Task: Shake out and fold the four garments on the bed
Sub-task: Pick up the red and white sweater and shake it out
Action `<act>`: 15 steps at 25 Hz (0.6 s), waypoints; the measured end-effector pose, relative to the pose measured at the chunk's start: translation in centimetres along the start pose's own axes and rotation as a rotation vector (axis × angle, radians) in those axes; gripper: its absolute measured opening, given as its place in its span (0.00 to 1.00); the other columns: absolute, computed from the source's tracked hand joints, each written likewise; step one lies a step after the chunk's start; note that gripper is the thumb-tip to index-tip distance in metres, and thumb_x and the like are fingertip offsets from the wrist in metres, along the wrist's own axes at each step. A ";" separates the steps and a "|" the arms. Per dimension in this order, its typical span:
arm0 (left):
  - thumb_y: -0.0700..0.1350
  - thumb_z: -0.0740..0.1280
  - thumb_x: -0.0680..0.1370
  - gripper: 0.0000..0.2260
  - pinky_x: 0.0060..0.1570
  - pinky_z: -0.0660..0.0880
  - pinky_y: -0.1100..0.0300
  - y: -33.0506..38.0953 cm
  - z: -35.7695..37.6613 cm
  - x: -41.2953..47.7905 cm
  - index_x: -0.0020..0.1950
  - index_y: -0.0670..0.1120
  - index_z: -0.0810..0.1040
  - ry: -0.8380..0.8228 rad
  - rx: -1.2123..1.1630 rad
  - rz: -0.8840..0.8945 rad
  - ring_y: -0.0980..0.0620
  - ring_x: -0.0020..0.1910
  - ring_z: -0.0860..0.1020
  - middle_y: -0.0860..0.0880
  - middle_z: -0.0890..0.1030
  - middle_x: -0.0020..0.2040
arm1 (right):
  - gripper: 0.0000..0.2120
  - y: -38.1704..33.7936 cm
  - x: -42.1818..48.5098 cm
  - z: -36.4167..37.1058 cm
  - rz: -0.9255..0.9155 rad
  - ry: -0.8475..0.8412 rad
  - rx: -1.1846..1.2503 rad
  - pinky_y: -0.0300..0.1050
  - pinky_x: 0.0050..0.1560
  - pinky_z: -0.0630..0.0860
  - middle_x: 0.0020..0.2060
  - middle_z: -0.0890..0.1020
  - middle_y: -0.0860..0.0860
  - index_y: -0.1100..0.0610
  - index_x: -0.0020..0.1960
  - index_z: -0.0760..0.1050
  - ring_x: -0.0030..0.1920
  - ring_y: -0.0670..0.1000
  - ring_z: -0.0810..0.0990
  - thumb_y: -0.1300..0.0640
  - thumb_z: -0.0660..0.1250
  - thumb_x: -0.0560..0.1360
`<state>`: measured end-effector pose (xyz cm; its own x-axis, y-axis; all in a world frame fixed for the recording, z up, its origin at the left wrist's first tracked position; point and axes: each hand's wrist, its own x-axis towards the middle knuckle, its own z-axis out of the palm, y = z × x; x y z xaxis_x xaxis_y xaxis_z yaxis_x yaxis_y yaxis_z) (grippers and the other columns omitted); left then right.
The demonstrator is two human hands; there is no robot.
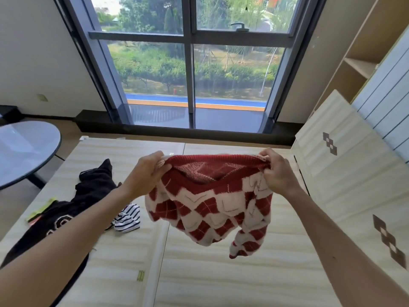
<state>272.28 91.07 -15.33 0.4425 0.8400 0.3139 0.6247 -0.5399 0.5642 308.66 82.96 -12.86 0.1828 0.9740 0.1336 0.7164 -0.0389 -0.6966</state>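
Note:
A red and white diamond-patterned sweater (212,207) hangs in the air above the bed (221,273). My left hand (147,173) grips its left shoulder and my right hand (276,171) grips its right shoulder, with the red neckline stretched between them. One sleeve dangles at the lower right. A black garment (88,191) with a pale printed design lies crumpled on the left of the bed, partly hidden by my left forearm. A small black and white striped garment (128,218) lies bunched beside it.
A round glass table (26,151) stands left of the bed. The pale headboard (345,173) rises along the right side, with shelves behind it. A large window (190,63) and its dark sill lie beyond the bed's far edge. A green and pink strip (41,210) lies near the black garment.

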 end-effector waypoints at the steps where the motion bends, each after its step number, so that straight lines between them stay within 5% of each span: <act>1: 0.46 0.68 0.81 0.11 0.30 0.70 0.67 0.5 0.4 -0.3 0.41 0.47 0.70 0.021 -0.061 -0.053 0.59 0.33 0.77 0.54 0.76 0.35 | 0.07 0.2 -0.1 0.7 0.030 0.057 0.084 0.35 0.33 0.75 0.41 0.82 0.51 0.56 0.52 0.73 0.43 0.45 0.82 0.66 0.61 0.80; 6: 0.43 0.78 0.73 0.18 0.26 0.68 0.70 2.9 0.4 -0.4 0.38 0.50 0.68 0.086 -0.207 -0.102 0.60 0.31 0.77 0.53 0.75 0.32 | 0.06 1.0 -0.2 0.7 0.030 0.328 0.173 0.30 0.48 0.74 0.49 0.78 0.52 0.61 0.55 0.79 0.50 0.49 0.78 0.65 0.63 0.81; 9: 0.45 0.79 0.72 0.18 0.27 0.72 0.69 3.8 0.0 -0.1 0.43 0.47 0.69 -0.008 -0.286 -0.075 0.59 0.31 0.80 0.51 0.78 0.36 | 0.08 1.8 -0.8 0.2 0.018 0.344 0.156 0.27 0.45 0.74 0.45 0.79 0.50 0.60 0.54 0.79 0.45 0.45 0.78 0.64 0.61 0.82; 12: 0.49 0.80 0.71 0.20 0.28 0.73 0.64 3.2 -0.8 0.1 0.48 0.49 0.68 -0.110 -0.044 0.006 0.55 0.31 0.79 0.53 0.79 0.37 | 0.10 2.0 -1.2 -0.6 0.086 0.499 0.269 0.36 0.37 0.71 0.35 0.76 0.47 0.56 0.50 0.76 0.35 0.42 0.74 0.59 0.57 0.84; 15: 0.40 0.76 0.73 0.20 0.31 0.71 0.60 2.2 -1.2 -0.6 0.50 0.53 0.65 -0.149 0.200 0.101 0.57 0.31 0.73 0.55 0.76 0.37 | 0.09 2.2 -0.6 -4.0 -0.045 0.557 0.210 0.37 0.35 0.68 0.34 0.77 0.50 0.57 0.47 0.76 0.33 0.44 0.73 0.55 0.61 0.82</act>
<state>272.64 89.40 -13.39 0.5896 0.7722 0.2367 0.6806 -0.6328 0.3693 312.77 81.41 -11.64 0.5216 0.7079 0.4763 0.5937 0.0998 -0.7985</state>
